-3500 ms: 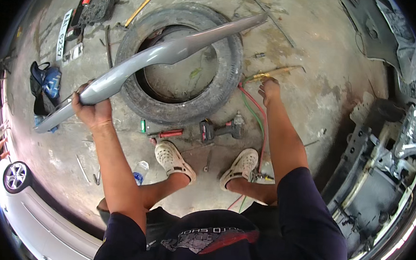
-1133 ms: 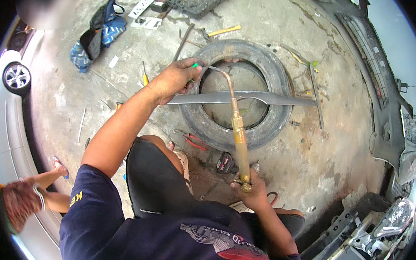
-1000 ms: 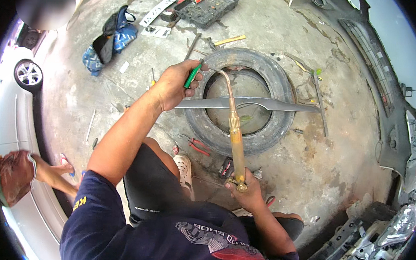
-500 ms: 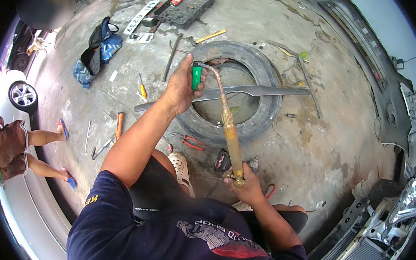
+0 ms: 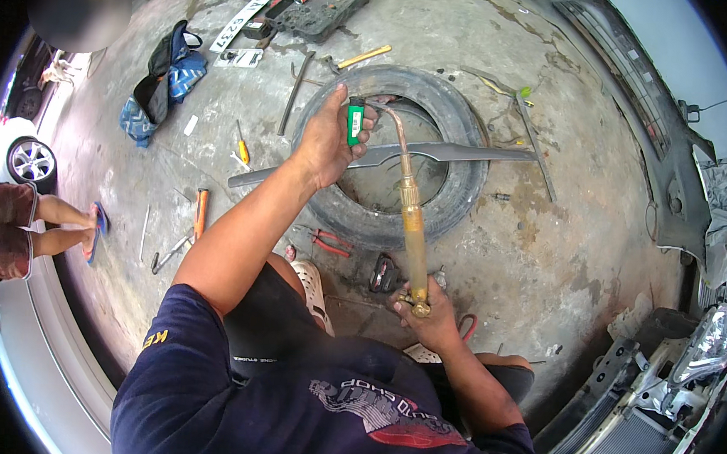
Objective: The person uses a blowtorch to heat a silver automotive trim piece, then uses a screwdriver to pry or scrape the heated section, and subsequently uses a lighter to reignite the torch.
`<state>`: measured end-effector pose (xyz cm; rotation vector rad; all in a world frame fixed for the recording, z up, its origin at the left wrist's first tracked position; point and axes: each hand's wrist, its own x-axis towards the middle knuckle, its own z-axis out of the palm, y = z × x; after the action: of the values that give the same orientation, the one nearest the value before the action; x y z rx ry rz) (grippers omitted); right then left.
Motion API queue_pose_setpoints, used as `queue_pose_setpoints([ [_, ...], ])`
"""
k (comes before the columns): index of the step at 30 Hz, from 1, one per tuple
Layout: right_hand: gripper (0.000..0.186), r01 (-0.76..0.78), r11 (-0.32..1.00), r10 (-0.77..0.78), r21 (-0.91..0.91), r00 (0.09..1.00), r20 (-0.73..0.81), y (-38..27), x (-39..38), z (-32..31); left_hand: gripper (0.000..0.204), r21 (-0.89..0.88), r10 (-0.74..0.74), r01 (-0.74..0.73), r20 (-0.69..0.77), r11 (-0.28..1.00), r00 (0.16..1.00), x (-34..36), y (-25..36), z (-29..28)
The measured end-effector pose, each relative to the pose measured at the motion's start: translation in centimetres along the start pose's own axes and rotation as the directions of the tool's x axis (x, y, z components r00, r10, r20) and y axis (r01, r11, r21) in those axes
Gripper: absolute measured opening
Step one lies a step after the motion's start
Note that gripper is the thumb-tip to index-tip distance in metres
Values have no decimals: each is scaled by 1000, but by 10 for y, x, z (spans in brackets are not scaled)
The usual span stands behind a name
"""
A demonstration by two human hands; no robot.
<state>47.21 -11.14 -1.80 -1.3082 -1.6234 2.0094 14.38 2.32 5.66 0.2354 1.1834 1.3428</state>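
Setup looks done: long grey strip is lying across the tire. Your left hand has its fingers curled round the green lighter, thumb raised beside its top. Your right hand is wrapped round the brass torch at its valve end, bent tip right by the lighter (touching or not, can't tell). No flame visible, so I'd call lighting not yet done. Any work on the strip itself: can't judge from here.
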Motion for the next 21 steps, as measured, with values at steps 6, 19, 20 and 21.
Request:
queue_pose_setpoints([
  [6,37,3,998,-2,55,1000,-17,2,0,2,38,-60,10,-7,43,998,999,-1,-6,1],
  [19,30,123,932,-70,342,984,-163,7,-1,-6,31,429,221,-147,-128,891,967,34,42,-93],
  [20,29,126,938,-68,323,981,-183,5,-3,-10,30,673,331,-178,-105,718,938,45,60,-129],
  [21,29,124,940,-54,318,974,-220,3,-7,-13,30,858,424,-178,-50,481,904,53,80,-172],
])
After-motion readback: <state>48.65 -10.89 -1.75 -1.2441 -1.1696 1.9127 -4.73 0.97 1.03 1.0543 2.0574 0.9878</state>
